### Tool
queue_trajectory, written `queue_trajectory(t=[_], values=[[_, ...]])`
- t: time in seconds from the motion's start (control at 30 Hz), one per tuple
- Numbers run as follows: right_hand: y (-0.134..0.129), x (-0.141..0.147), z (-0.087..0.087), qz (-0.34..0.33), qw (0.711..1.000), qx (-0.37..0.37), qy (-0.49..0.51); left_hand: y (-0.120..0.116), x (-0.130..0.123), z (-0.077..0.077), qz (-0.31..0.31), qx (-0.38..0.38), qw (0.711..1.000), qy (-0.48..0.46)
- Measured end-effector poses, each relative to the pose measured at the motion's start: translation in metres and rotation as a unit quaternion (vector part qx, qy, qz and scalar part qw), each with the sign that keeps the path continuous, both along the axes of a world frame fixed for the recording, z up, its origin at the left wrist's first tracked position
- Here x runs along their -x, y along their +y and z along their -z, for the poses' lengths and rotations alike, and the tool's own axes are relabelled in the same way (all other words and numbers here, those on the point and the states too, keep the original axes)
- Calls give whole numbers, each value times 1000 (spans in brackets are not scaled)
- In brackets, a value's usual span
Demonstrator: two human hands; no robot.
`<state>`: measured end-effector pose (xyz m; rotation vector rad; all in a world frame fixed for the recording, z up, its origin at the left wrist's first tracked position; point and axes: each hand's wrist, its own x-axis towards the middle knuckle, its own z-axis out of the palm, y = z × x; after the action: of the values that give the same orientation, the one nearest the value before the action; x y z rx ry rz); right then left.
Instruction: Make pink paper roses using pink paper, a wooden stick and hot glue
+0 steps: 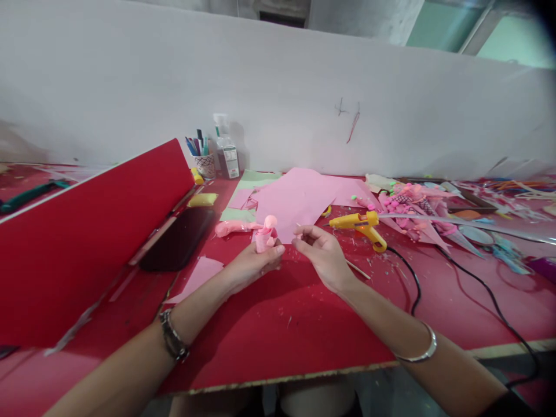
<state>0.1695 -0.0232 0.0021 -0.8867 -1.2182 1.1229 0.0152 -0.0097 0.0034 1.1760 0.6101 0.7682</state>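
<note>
My left hand [259, 263] is closed around a small pink craft piece [264, 238], which looks like a rolled cup with a round pink ball on top. Just to its right, my right hand [319, 249] pinches thumb and fingers together on something tiny, too small to make out. The two hands are apart. Behind the left hand lies a pink balloon-like lump [237, 227]. Sheets of pink paper [295, 194] spread out beyond both hands, over a pale green sheet [252, 179]. A thin stick [358, 269] rests beside my right wrist.
A yellow glue gun [358, 225] with a black cord lies to the right, near a pile of pink craft pieces [412, 211]. On the left are a leaning red board [95, 231], a dark phone-like slab [178, 240], a pen cup [204, 165] and a bottle [227, 153].
</note>
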Motion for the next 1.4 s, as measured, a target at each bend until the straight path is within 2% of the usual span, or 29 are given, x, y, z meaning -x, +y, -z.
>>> queue_trajectory(t=[0.17,0.3,0.43,0.73,1.0,1.17,1.4], values=[[3,-3,3,10,1000,21,-15,-3,-2,-5,-18,7,1000,8],[4,-3,4,-13,999,39,24,-3,-2,-5,-7,-5,1000,-4],[3,-1,2,-33,999,39,19,-2,-1,-2,7,1,1000,-2],[3,-2,0,-23,999,42,9,-3,1,-1,29,20,999,26],[1,-2,-3,-21,999,25,-40,-1,1,-1,47,13,999,-12],[-1,-1,-3,-23,996,9,-90,0,1,-3,25,31,999,-37],[-2,-1,-3,22,996,-20,-84,-1,-1,-4,40,47,997,-35]])
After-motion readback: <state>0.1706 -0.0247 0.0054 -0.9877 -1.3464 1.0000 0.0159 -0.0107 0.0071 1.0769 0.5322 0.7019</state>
